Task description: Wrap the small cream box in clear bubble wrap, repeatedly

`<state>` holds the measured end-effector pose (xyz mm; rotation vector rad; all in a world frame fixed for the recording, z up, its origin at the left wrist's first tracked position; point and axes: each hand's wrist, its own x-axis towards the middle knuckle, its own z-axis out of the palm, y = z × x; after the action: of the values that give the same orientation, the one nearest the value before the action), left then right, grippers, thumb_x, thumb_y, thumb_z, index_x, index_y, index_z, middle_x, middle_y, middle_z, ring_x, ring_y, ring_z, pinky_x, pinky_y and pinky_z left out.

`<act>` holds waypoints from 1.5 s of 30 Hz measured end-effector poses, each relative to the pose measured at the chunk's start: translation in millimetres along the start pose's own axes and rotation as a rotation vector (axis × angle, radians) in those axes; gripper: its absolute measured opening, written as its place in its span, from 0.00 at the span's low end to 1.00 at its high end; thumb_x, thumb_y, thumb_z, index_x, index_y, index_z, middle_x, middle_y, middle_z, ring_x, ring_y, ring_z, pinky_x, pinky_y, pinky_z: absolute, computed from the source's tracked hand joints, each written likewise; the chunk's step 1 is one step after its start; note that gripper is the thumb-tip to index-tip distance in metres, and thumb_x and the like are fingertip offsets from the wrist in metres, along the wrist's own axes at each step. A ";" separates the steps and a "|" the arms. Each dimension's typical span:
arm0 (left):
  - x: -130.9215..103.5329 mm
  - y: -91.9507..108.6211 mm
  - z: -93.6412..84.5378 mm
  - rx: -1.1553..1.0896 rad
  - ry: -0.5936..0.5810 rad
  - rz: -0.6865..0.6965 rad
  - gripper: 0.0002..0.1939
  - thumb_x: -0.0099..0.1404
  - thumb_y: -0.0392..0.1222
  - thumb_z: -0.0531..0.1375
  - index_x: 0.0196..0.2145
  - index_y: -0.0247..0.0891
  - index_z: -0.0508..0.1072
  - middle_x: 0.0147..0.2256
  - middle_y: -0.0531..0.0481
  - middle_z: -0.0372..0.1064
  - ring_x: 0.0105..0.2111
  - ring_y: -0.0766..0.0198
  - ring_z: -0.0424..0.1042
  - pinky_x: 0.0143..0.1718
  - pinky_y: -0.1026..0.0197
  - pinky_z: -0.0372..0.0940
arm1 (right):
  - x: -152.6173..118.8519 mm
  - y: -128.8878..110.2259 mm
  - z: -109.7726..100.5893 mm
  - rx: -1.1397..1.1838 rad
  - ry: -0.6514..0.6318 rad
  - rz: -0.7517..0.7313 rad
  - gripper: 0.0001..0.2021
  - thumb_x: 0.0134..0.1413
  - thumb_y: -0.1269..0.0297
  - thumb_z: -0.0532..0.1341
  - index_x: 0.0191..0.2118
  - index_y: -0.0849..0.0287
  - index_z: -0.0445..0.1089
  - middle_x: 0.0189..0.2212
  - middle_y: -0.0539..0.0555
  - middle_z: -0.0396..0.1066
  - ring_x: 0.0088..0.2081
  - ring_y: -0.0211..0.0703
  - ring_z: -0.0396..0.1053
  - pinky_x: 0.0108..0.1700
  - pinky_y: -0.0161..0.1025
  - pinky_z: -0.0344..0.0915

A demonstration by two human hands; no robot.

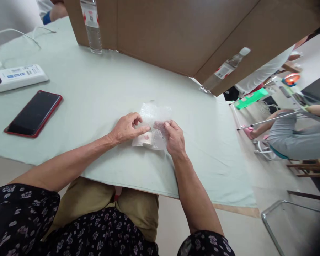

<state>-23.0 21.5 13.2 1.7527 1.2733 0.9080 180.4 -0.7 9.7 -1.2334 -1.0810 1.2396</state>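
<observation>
A sheet of clear bubble wrap (148, 110) lies spread on the cloth-covered table in front of me. On its lower left part is a small white item (146, 138) with a red mark, perhaps a little box. My right hand (175, 138) pinches the right side of the wrap between thumb and fingers, lifting a fold of it. My left hand (128, 127) is at the left side, thumb stretched just above the white item and fingers curled apart from the thumb, with nothing visible between them. Whether the thumb touches the item I cannot tell.
To the left lie a phone (33, 113) with a red edge and a white device (18, 77) with a cable. A large cardboard panel (160, 35) stands behind, with water bottles (92, 30) at it. Another person (296, 135) sits at the right, beyond the table's edge.
</observation>
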 end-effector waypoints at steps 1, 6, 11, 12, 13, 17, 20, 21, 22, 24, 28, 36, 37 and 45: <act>-1.2 1.0 0.8 0.026 -0.011 -0.005 0.21 0.53 0.59 0.66 0.35 0.39 0.70 0.32 0.52 0.66 0.29 0.64 0.64 0.33 0.59 0.61 | -1.6 -0.4 1.0 -0.011 -0.041 -0.009 0.15 0.52 0.47 0.65 0.33 0.52 0.64 0.33 0.52 0.79 0.36 0.47 0.76 0.45 0.46 0.73; -2.0 2.6 2.0 0.084 0.039 -0.080 0.17 0.54 0.54 0.66 0.31 0.40 0.66 0.29 0.53 0.68 0.29 0.63 0.65 0.32 0.60 0.60 | -4.8 0.3 2.9 -0.125 -0.197 -0.043 0.19 0.56 0.41 0.61 0.35 0.52 0.66 0.38 0.54 0.80 0.41 0.48 0.78 0.49 0.49 0.73; 10.0 -5.1 -5.6 -0.121 0.074 -0.180 0.06 0.55 0.42 0.60 0.25 0.38 0.68 0.24 0.54 0.66 0.25 0.66 0.63 0.28 0.62 0.57 | 6.6 6.0 -6.2 -0.075 0.038 -0.045 0.18 0.52 0.44 0.63 0.32 0.54 0.66 0.34 0.55 0.80 0.35 0.44 0.77 0.40 0.43 0.74; 13.7 -7.1 -8.0 -0.202 0.101 -0.221 0.06 0.54 0.42 0.59 0.24 0.37 0.68 0.23 0.54 0.66 0.24 0.67 0.62 0.26 0.63 0.57 | 10.1 7.8 -9.5 -0.064 0.100 -0.033 0.18 0.51 0.44 0.64 0.31 0.54 0.65 0.32 0.54 0.79 0.32 0.43 0.75 0.36 0.41 0.73; 17.3 -8.9 -10.5 -0.269 0.139 -0.267 0.07 0.54 0.42 0.59 0.24 0.37 0.67 0.22 0.54 0.65 0.22 0.68 0.60 0.25 0.64 0.55 | 13.6 9.8 -12.8 -0.058 0.152 -0.020 0.18 0.49 0.45 0.65 0.30 0.55 0.65 0.30 0.53 0.78 0.29 0.41 0.74 0.31 0.38 0.71; 25.8 -11.6 -18.5 -0.361 0.202 -0.349 0.06 0.53 0.41 0.60 0.24 0.37 0.66 0.25 0.51 0.70 0.21 0.69 0.61 0.21 0.64 0.51 | 24.0 15.4 -21.7 -0.064 0.258 -0.011 0.18 0.44 0.47 0.67 0.29 0.56 0.66 0.26 0.51 0.75 0.26 0.37 0.69 0.23 0.33 0.64; 24.1 -9.4 -23.3 -0.293 0.146 -0.335 0.11 0.54 0.43 0.63 0.34 0.37 0.70 0.27 0.50 0.72 0.23 0.66 0.66 0.22 0.64 0.55 | 25.8 15.0 -23.0 -0.100 0.276 -0.010 0.18 0.43 0.47 0.66 0.30 0.56 0.67 0.26 0.50 0.74 0.25 0.37 0.67 0.23 0.34 0.63; 22.6 -8.5 -24.8 -0.248 0.112 -0.326 0.16 0.53 0.44 0.64 0.39 0.38 0.70 0.27 0.52 0.72 0.24 0.64 0.67 0.23 0.63 0.56 | 25.4 13.8 -23.3 -0.120 0.275 -0.008 0.17 0.43 0.48 0.66 0.30 0.56 0.67 0.25 0.49 0.73 0.24 0.36 0.65 0.23 0.34 0.63; 21.1 -7.7 -26.3 -0.195 0.071 -0.317 0.20 0.53 0.44 0.65 0.43 0.38 0.69 0.26 0.53 0.71 0.24 0.64 0.67 0.24 0.63 0.57 | 24.8 12.4 -24.1 -0.145 0.272 -0.009 0.16 0.44 0.48 0.65 0.29 0.56 0.67 0.24 0.48 0.71 0.23 0.35 0.64 0.23 0.34 0.62; 18.3 -7.1 -28.4 -0.086 0.003 -0.302 0.22 0.52 0.41 0.65 0.46 0.39 0.68 0.23 0.56 0.67 0.23 0.64 0.65 0.25 0.62 0.57 | 23.2 8.9 -27.4 -0.213 0.259 -0.021 0.14 0.45 0.50 0.64 0.28 0.56 0.67 0.20 0.45 0.66 0.21 0.34 0.60 0.22 0.34 0.61; 17.9 -11.0 -27.3 -0.060 -0.017 -0.279 0.25 0.52 0.35 0.60 0.49 0.38 0.68 0.20 0.60 0.59 0.20 0.66 0.57 0.25 0.62 0.53 | 23.0 6.3 -40.8 -0.379 0.215 -0.001 0.10 0.46 0.55 0.63 0.29 0.56 0.69 0.17 0.44 0.64 0.19 0.35 0.59 0.22 0.34 0.59; 20.5 -13.2 -25.1 0.052 0.277 -0.031 0.24 0.57 0.39 0.59 0.53 0.36 0.69 0.35 0.50 0.71 0.34 0.62 0.69 0.41 0.57 0.65 | 24.8 5.3 -50.2 -0.608 0.361 -0.191 0.11 0.47 0.57 0.63 0.36 0.57 0.71 0.24 0.46 0.68 0.25 0.37 0.64 0.32 0.40 0.66; 18.6 -10.7 -24.8 0.082 0.286 0.050 0.22 0.58 0.40 0.59 0.51 0.36 0.71 0.37 0.48 0.72 0.36 0.60 0.70 0.43 0.56 0.66 | 21.5 0.4 -47.8 -0.585 0.371 -0.239 0.13 0.47 0.56 0.64 0.37 0.57 0.71 0.26 0.47 0.69 0.27 0.37 0.65 0.34 0.40 0.67; 10.6 -5.1 -23.5 0.174 -0.134 0.180 0.39 0.51 0.39 0.62 0.62 0.38 0.66 0.45 0.44 0.77 0.51 0.48 0.70 0.55 0.47 0.64 | -3.3 -28.4 -36.3 -0.540 -0.154 -0.230 0.21 0.49 0.51 0.70 0.47 0.56 0.75 0.34 0.50 0.76 0.32 0.39 0.70 0.36 0.39 0.68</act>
<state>-43.1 36.9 20.3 2.0556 1.1494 0.7826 218.3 -4.7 35.7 -1.3719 -1.6957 0.9016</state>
